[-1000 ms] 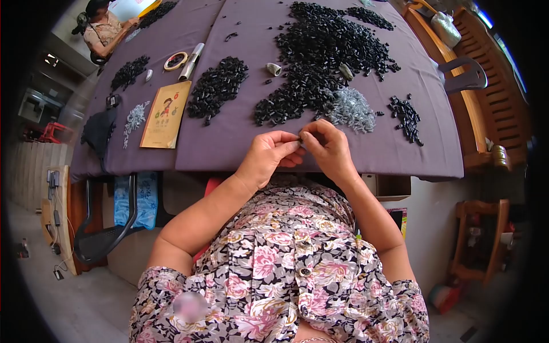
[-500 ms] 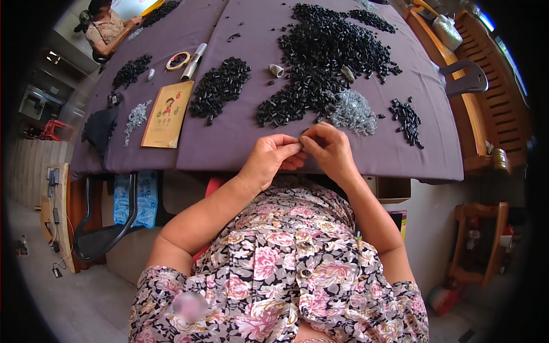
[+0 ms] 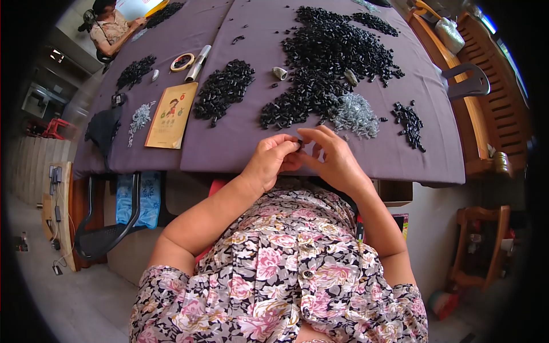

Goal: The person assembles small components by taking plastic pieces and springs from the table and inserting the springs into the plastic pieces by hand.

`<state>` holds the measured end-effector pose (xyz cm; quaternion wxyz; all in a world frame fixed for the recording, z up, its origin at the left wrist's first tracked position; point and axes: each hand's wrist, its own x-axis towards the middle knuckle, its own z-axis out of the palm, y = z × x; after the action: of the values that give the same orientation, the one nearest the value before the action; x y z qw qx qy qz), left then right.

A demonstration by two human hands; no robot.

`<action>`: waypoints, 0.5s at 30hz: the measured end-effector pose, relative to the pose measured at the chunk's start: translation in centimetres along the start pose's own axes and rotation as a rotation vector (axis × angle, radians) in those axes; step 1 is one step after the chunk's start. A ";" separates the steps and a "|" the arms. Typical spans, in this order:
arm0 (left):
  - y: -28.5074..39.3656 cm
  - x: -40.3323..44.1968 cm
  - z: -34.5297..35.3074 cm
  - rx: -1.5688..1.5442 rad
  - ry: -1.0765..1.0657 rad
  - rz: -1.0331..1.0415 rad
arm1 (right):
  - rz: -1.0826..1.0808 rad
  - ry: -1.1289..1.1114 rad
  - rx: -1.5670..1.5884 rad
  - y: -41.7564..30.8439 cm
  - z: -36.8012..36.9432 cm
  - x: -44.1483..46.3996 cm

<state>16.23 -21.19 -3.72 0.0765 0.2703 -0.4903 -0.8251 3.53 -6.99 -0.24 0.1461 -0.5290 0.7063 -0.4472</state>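
Near the table's front edge, my left hand (image 3: pixel 271 160) pinches a small black piece (image 3: pixel 299 143) between thumb and fingertips. Its exact kind is too small to make out. My right hand (image 3: pixel 336 160) is beside it with thumb and forefinger apart around the piece; whether a fingertip touches it I cannot tell. Just beyond the hands lie a large heap of small black cylindrical pieces (image 3: pixel 337 51) and a heap of small clear, shiny pieces (image 3: pixel 355 116). A smaller black pile (image 3: pixel 408 124) is to the right, another (image 3: pixel 224 91) to the left.
On the purple-grey tablecloth (image 3: pixel 229 154) lie a yellow booklet (image 3: pixel 170 117), a tape roll (image 3: pixel 182 62), a silvery roll (image 3: pixel 198 63) and a dark cloth (image 3: pixel 103 131). Another person (image 3: pixel 111 31) sits at the far left. A wooden bench (image 3: pixel 492 91) stands at the right.
My right thumb and forefinger have parted from their pinch beside the left fingertips. The black piece now shows in my left hand. The view has shifted slightly.
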 end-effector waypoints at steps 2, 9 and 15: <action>0.4 -0.5 0.8 -0.107 -0.007 -0.031 | -0.073 0.015 -0.105 0.2 1.0 -0.2; -0.8 0.2 0.3 -0.200 -0.019 -0.101 | -0.204 0.122 -0.197 2.1 3.2 -0.1; -0.6 0.5 0.5 -0.036 -0.021 -0.117 | -0.206 0.115 -0.231 2.6 3.3 -0.4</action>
<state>15.63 -20.70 -4.22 0.0279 0.2884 -0.4595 -0.8396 4.36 -8.14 -4.21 -0.0027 -0.5853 0.7023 -0.4053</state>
